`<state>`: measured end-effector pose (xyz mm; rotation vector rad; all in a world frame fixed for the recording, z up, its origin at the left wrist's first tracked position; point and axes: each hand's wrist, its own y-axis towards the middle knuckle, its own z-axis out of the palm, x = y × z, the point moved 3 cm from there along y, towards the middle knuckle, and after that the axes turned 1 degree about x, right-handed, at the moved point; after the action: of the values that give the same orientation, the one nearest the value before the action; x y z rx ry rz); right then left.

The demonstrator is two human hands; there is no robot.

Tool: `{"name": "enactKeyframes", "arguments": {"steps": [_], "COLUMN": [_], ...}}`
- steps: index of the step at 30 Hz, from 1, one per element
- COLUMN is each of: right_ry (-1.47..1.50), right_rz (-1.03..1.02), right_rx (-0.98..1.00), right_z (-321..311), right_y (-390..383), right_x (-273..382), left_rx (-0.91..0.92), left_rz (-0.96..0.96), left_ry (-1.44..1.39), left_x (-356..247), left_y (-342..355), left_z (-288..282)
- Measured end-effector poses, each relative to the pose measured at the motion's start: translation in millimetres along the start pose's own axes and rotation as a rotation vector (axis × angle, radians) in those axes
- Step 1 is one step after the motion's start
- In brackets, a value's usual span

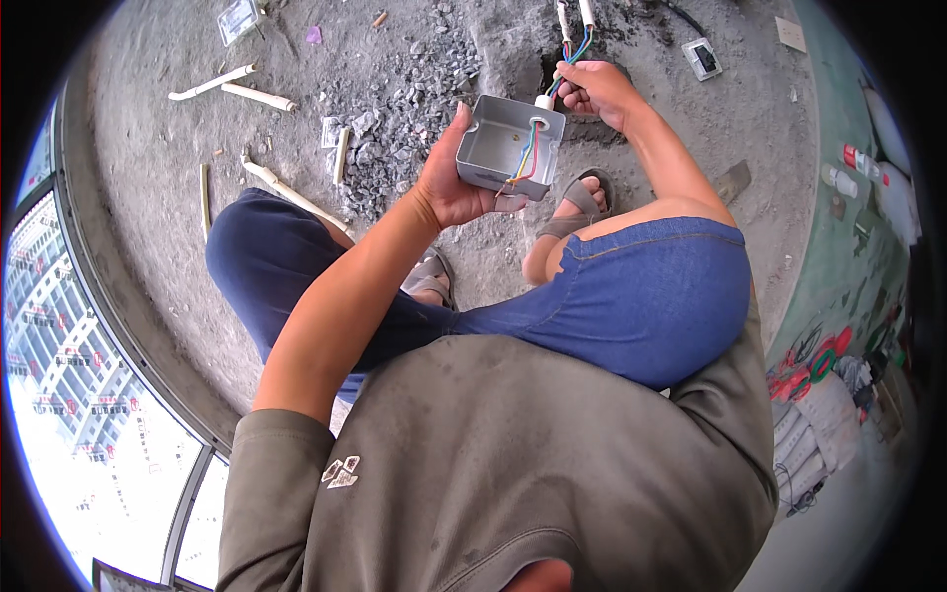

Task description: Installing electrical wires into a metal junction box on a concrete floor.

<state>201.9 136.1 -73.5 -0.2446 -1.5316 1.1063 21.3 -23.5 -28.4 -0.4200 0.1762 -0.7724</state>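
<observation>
My left hand [454, 183] is wrapped round the lower left side of a square grey metal junction box [490, 148], open side up. Several coloured wires [534, 148] run inside the box, from a white fitting [545, 102] in its far wall to its near edge. Beyond that fitting, my right hand [599, 91] pinches the same bundle of blue, green and red wires. The bundle continues up to two white conduit ends [587, 14] at the top of the view. Part of the wires is hidden behind my right fingers.
Grey rubble [395, 128] lies left of the box on the rough concrete floor [148, 158]. Cut white conduit pieces [258, 96] are scattered at the far left. A small clear package [701, 59] lies at the far right, and red and green cable coils [822, 365] sit by the right wall.
</observation>
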Motion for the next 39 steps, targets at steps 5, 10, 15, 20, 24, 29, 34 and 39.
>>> {"name": "enactKeyframes", "arguments": {"steps": [5, 10, 15, 20, 24, 29, 34, 39], "right_ry": [0.001, -0.239, -0.385, -0.334, -0.236, -0.172, -0.089, -0.110], "right_rz": [0.004, 0.024, 0.006, -0.040, -0.046, 0.110, 0.118, 0.093], "right_rx": [0.020, -0.041, -0.107, -0.202, -0.271, -0.214, -0.005, 0.052], "right_z": [-6.5, -5.9, 3.1, 10.6, 12.7, 8.6, -5.8, -10.4], "right_y": [-1.3, 0.8, 2.3, 0.9, 1.7, -4.6, -5.0, -6.2], "right_x": [-1.6, 6.4, 7.8, 5.6, 1.6, -0.9, -0.3, 6.0], "left_rx": [-0.084, -0.344, -0.581, -0.829, -0.883, -0.670, -0.459, -0.260], "left_rz": [0.023, -0.026, 0.199, 0.343, 0.324, 0.209, 0.053, -0.022], "left_ry": [0.014, 0.772, 1.573, 2.186, 2.205, 1.459, 0.568, 0.244], "left_x": [-1.6, -20.0, -13.8, 0.9, 4.5, -0.6, -7.6, -13.5], "left_y": [-0.2, 7.2, 11.6, 9.0, 10.7, 19.3, 12.8, 8.2], "left_z": [34.8, 27.2, 18.7, 29.4, 25.0, 14.6, 18.0, 7.2]}}
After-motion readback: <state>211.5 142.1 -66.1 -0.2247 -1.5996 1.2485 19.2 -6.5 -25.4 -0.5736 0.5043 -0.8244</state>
